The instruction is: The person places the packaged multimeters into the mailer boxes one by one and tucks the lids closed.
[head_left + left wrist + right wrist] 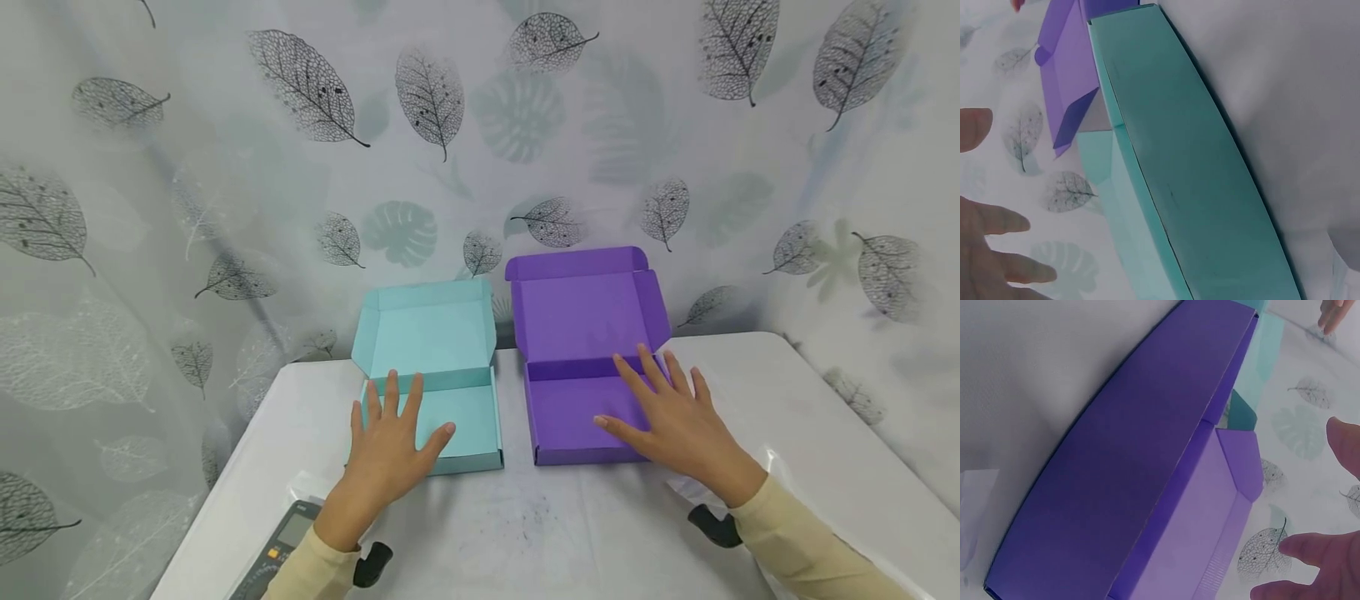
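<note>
A teal cardboard box (pixel 463 414) with its lid raised stands left of centre on the white table. Beside it on the right is a purple cardboard box (pixel 570 408), its lid also up. Both trays look bare inside where they can be seen. My left hand (pixel 390 454) hovers over the teal box's front left part, fingers spread and holding nothing. Over the purple box's right side, my right hand (pixel 678 425) is likewise spread, with nothing in it. The left wrist view shows the teal box's front wall (pixel 1179 156); the right wrist view shows the purple front wall (pixel 1110 437).
A dark multimeter (pixel 273 554) in clear plastic lies by my left forearm, partly covered by the sleeve. Clear plastic (pixel 772 462) shows near my right wrist. A leaf-patterned curtain (pixel 465 192) hangs behind the white table (pixel 517 542).
</note>
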Motion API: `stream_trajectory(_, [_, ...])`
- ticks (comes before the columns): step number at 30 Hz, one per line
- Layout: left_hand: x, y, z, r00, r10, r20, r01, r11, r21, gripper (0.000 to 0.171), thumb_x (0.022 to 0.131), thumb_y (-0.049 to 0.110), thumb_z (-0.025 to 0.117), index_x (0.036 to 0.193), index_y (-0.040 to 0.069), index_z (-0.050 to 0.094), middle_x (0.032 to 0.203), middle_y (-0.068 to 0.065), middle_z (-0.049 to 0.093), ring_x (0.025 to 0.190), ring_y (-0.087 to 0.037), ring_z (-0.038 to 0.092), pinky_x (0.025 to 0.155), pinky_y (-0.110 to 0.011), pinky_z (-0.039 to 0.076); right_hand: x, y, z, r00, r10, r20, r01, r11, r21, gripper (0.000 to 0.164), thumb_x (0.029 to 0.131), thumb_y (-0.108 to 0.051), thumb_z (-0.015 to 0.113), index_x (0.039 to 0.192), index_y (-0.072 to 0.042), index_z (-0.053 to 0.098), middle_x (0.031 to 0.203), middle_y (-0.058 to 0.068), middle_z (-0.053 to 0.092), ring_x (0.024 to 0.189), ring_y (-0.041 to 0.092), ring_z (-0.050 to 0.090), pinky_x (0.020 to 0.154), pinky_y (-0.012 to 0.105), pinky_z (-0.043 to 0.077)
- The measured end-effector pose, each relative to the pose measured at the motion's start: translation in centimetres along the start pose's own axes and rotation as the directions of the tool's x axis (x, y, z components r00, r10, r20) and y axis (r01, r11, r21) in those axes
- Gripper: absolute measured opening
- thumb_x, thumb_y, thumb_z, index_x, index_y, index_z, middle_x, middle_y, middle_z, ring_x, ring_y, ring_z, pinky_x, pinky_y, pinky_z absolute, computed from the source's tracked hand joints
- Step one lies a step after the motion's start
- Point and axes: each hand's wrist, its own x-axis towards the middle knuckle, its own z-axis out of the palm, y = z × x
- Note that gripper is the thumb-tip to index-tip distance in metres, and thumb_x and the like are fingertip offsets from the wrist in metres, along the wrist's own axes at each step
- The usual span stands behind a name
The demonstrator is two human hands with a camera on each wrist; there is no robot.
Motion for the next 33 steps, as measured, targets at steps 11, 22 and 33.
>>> stream_trajectory(11, [0.6,2.3,1.0,0.992,0.11,-0.058,-0.115,0.99,-0.088,0.075,0.101,0.042,0.067,0.153,-0.005,0.043,0.142,-0.032,0.051,0.121,-0.048,0.058,0.092,-0.06,0.052,-2.0,1.2,-1.4,1.0,0.001,-0.025,0.0,1.0,0.019,0.096,0.095,-0.069,0.06,0.164,-0.009,0.031,0.165,0.028,0.025,0.147,0.061,0.014,0.11,0.078,0.005])
stream_trajectory(22, [1.7,5.5,3.1,0.957,0.277,-0.089,-0.282,0.958,-0.048,0.061,0.097,0.025,0.074,0.142,-0.01,0.053,0.12,-0.025,0.061,0.096,-0.033,0.066,0.069,-0.045,0.059,-4.7,3.2,-1.7,0.996,0.079,0.033,-0.08,0.997,0.008,0.101,0.092,-0.07,0.064,0.163,-0.006,0.031,0.16,0.036,0.027,0.143,0.065,0.016,0.108,0.08,0.006])
stream_trajectory(33, [3.2,7.5,5.9,0.928,0.372,-0.002,-0.371,0.925,-0.079,0.053,0.098,0.017,0.073,0.138,-0.013,0.054,0.12,-0.026,0.06,0.098,-0.032,0.066,0.085,-0.041,0.057,-7.7,5.9,-0.6,0.982,0.175,0.073,-0.172,0.984,-0.048,0.105,0.087,-0.071,0.069,0.157,0.001,0.037,0.152,0.041,0.034,0.135,0.067,0.027,0.103,0.082,0.01])
